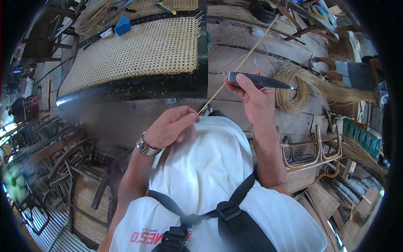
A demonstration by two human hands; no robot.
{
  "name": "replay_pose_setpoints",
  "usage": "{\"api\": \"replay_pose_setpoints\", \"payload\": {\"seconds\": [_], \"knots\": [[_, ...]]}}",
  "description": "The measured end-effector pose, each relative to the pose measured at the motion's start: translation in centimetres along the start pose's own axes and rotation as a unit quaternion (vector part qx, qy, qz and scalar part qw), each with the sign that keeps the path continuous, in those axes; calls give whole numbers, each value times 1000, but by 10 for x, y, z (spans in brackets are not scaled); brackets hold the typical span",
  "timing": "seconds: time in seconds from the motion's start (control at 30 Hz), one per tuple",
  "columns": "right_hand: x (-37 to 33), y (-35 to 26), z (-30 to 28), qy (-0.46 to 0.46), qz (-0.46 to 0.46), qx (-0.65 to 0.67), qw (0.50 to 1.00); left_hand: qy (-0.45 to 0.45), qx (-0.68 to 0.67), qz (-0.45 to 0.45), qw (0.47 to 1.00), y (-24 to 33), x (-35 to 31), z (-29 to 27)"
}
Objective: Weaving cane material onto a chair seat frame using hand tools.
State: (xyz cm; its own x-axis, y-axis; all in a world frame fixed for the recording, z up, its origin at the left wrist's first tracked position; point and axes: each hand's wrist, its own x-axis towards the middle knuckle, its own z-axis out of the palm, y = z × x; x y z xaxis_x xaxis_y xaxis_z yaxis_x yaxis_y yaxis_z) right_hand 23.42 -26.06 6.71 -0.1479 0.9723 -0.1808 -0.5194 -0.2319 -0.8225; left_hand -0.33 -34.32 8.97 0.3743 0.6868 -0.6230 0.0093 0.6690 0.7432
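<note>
A long, narrow, pale cane strip (252, 49) runs slantwise from my lap to the upper right. Its near end is pinched between the thumb and fingers of my left hand (170, 126), just above my white shirt. Farther right, my right hand (254, 94) is closed around a dark, flat knife (262, 80), thumb laid along its top. The knife has a squared end toward the left and tapers to the right. The strip passes at the squared end, by my right fingers; whether the edge touches it I cannot tell.
A dark-framed woven cane panel (138, 54) lies ahead on the left, with a blue block (122, 26) on it. A coil of cane strands (291, 88) rests on the floor at right, near another person's legs (331, 69). Chair frames (310, 147) stand at both sides.
</note>
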Motion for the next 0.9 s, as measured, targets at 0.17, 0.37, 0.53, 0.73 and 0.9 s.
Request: {"api": "replay_pose_setpoints", "payload": {"seconds": [0.17,0.37,0.53,0.73,0.9], "knots": [[-3,2,6,15,-16,3,1000,-2,7,2,1000,5,3,3],[-7,10,6,-14,-365,-515,775,-56,-142,66,986,9,-5,8],[5,76,-151,27,-91,-662,743,-39,-149,115,981,38,-27,5],[-9,39,-103,0,-5,-636,772,169,-62,168,969,14,-7,-32],[9,31,-23,0,41,-422,906,166,-122,207,956,36,-9,-53]]}}
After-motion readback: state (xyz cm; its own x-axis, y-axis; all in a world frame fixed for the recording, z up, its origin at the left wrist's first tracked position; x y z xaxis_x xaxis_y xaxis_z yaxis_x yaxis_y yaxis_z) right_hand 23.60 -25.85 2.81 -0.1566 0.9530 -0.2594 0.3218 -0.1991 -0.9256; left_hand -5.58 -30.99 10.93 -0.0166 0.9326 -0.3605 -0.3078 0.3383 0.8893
